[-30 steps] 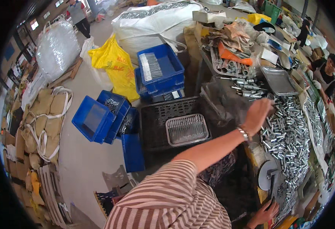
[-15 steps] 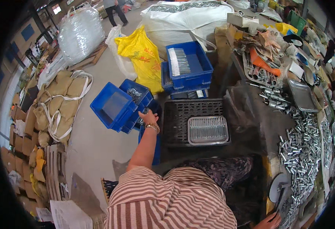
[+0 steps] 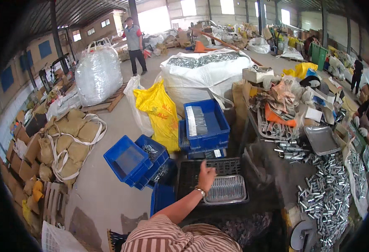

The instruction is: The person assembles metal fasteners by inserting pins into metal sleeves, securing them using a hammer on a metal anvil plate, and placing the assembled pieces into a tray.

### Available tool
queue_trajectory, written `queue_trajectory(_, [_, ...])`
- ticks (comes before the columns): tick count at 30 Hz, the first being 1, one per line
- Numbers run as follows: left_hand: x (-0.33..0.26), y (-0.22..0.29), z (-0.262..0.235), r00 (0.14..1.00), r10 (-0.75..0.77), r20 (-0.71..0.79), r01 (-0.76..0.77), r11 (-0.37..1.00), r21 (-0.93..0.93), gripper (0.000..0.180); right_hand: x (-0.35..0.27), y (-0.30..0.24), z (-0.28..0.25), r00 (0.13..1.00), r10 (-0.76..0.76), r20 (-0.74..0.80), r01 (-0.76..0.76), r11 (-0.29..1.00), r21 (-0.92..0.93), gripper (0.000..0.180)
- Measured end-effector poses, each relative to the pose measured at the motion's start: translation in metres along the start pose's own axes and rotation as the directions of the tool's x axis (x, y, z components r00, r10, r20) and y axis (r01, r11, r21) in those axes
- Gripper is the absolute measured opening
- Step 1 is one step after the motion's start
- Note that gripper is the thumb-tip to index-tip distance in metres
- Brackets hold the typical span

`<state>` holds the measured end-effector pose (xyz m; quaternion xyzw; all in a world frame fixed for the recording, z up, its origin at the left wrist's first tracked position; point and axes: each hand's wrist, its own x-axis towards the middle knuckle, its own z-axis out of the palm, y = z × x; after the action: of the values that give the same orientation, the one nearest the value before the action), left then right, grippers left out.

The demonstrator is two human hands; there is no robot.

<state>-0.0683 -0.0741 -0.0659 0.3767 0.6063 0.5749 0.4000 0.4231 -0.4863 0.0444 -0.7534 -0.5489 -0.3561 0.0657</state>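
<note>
Fingers spread and holding nothing, the person's left hand [image 3: 206, 175] hovers over a black slatted crate [image 3: 201, 178], its fingertips pointing away from the striped sleeve [image 3: 167, 237]. Just to the right of the hand, a shallow metal tray [image 3: 227, 190] of small silver parts rests on the crate, its long axis running left to right. Beyond the crate stand two stacked blue bins [image 3: 205, 126], the top one holding a row of metal pieces; two more blue bins [image 3: 136, 161] sit tilted to the left. Loose metal parts [image 3: 327, 193] cover the bench at right. The right hand is out of view.
</note>
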Motion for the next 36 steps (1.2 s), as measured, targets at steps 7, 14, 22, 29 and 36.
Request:
queue_trajectory(7, [-0.090, 0.102, 0.102, 0.839, 0.374, 0.396, -0.402, 0.916, -0.012, 0.059, 0.044, -0.039, -0.047, 0.951, 0.290, 0.109, -0.305, 0.940, 0.156, 0.035])
queue_trajectory(14, [-0.146, 0.149, 0.166, 0.394, 0.683, 0.615, -0.836, 0.544, -0.069, 0.038, 0.003, -0.029, 0.004, 0.879, 0.437, 0.189, -0.472, 0.853, 0.224, 0.031])
queue_trajectory(22, [-0.161, 0.145, 0.218, 0.277, 0.600, 0.751, -0.856, 0.509, -0.090, 0.032, 0.029, -0.039, -0.014, 0.857, 0.479, 0.188, -0.513, 0.826, 0.233, 0.030])
queue_trajectory(29, [-0.135, 0.141, 0.255, 0.296, 0.565, 0.770, -0.890, 0.456, 0.008, 0.033, 0.033, -0.039, -0.023, 0.871, 0.473, 0.135, -0.492, 0.830, 0.262, 0.027])
queue_trajectory(36, [-0.134, 0.144, 0.273, 0.264, 0.434, 0.862, -0.903, 0.426, 0.062, 0.024, 0.043, -0.044, -0.018, 0.868, 0.473, 0.151, -0.497, 0.825, 0.268, 0.026])
